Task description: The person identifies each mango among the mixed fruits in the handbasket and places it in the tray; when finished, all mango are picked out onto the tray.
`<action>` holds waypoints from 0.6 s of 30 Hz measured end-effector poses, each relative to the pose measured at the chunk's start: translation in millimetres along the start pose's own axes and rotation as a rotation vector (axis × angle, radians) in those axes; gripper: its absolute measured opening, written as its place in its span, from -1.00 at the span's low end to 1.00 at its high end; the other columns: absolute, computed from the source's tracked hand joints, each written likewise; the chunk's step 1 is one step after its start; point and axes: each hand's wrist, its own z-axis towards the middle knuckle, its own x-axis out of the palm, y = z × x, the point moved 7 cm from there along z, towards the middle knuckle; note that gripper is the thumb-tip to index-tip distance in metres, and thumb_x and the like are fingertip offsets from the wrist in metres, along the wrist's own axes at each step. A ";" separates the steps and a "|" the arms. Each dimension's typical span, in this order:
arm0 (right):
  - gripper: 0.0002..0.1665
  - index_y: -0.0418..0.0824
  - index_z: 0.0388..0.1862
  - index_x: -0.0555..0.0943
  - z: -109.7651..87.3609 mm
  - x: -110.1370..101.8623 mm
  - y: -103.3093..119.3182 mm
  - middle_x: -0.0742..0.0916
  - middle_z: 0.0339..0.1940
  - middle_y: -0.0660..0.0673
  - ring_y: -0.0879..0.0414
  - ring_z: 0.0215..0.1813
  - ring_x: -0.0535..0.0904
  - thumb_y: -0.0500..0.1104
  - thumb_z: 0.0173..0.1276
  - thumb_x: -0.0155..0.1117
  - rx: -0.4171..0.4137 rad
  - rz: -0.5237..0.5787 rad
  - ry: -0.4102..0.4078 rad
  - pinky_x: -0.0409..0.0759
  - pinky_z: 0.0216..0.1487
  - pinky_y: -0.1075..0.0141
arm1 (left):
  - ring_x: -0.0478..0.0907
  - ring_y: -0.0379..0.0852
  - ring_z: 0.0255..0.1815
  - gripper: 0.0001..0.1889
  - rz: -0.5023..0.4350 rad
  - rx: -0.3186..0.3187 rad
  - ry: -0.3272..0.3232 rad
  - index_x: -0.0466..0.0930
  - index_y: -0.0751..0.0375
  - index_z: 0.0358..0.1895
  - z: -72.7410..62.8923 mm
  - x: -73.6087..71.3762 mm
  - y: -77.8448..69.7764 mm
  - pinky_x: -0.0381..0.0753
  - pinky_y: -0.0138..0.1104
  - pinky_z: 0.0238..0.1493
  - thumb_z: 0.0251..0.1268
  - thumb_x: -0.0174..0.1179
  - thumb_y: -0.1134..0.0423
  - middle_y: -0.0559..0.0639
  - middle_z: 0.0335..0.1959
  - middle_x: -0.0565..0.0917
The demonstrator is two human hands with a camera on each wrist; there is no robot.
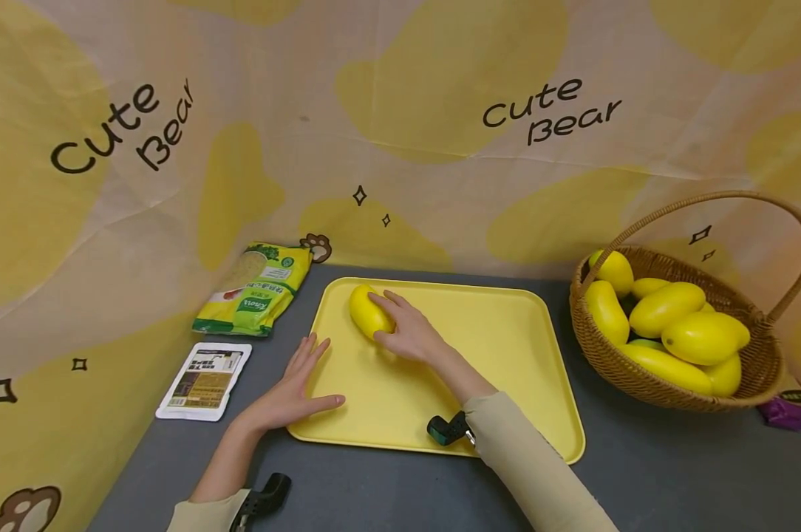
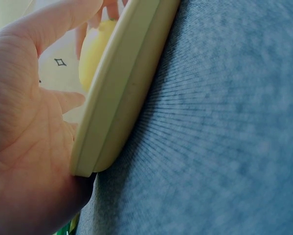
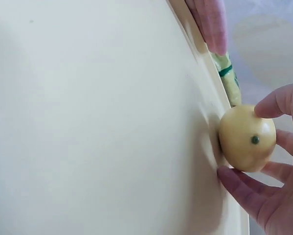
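A yellow mango [image 1: 367,310] lies toward the far left corner of a yellow tray [image 1: 487,347]. My right hand [image 1: 411,329] holds it from the right, with thumb and fingers around its sides. In the right wrist view the green stem end of the mango [image 3: 244,144] faces the camera, between the thumb and fingers. Over the tray's left rim rests my left hand [image 1: 294,391], its fingers spread and straight and its thumb reaching over the tray. The left wrist view shows that palm [image 2: 19,117] beside the tray's edge [image 2: 122,93], with nothing gripped.
To the right stands a wicker basket [image 1: 600,362] with a tall handle, holding several yellow mangoes [image 1: 666,310]. A green and yellow Knorr bag [image 1: 254,288] and a white flat pack [image 1: 204,380] lie left of the tray. A purple packet [image 1: 793,408] is partly behind the basket.
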 end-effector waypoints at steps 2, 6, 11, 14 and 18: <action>-0.16 0.09 0.54 0.21 1.0 1.7 0.1 0.29 0.52 -0.15 -0.12 0.49 0.20 0.02 0.28 0.21 -0.012 0.008 -0.010 0.19 0.40 -0.10 | -0.49 0.24 0.54 0.08 -0.001 0.002 -0.001 -0.11 0.15 0.58 -0.4 -0.3 -0.7 -0.25 0.34 0.34 0.12 0.37 -0.13 0.25 0.57 -0.36; -0.14 0.03 0.53 0.23 3.9 5.2 1.4 0.37 0.46 -0.18 -0.11 0.42 0.31 0.04 0.29 0.32 -0.014 0.036 -0.058 0.28 0.38 0.01 | -0.48 0.26 0.54 0.08 0.000 0.006 -0.004 -0.11 0.16 0.57 -1.5 -2.0 -2.6 -0.25 0.36 0.33 0.12 0.37 -0.12 0.26 0.57 -0.35; -0.11 0.01 0.51 0.28 6.3 8.4 4.1 0.43 0.37 -0.16 -0.04 0.16 0.51 0.12 0.25 0.39 0.009 0.062 -0.132 0.49 0.18 0.13 | -0.48 0.27 0.54 0.07 -0.005 0.005 -0.004 -0.10 0.17 0.57 -2.5 -3.3 -4.2 -0.26 0.36 0.33 0.12 0.38 -0.11 0.27 0.57 -0.35; -0.10 0.02 0.51 0.28 7.6 9.8 4.7 0.45 0.35 -0.15 -0.02 0.08 0.54 0.17 0.24 0.39 0.039 0.058 -0.159 0.53 0.09 0.15 | -0.49 0.26 0.54 0.07 -0.003 -0.002 -0.001 -0.10 0.16 0.57 -2.3 -2.4 -3.6 -0.26 0.35 0.34 0.13 0.37 -0.12 0.26 0.57 -0.36; -0.07 -0.01 0.51 0.27 10.6 11.1 4.0 0.45 0.35 -0.15 -0.02 0.09 0.53 0.21 0.23 0.38 0.079 0.072 -0.191 0.53 0.07 0.14 | -0.49 0.25 0.54 0.07 -0.005 -0.004 0.002 -0.11 0.15 0.57 -1.7 -1.8 -3.2 -0.26 0.35 0.33 0.13 0.37 -0.12 0.25 0.57 -0.36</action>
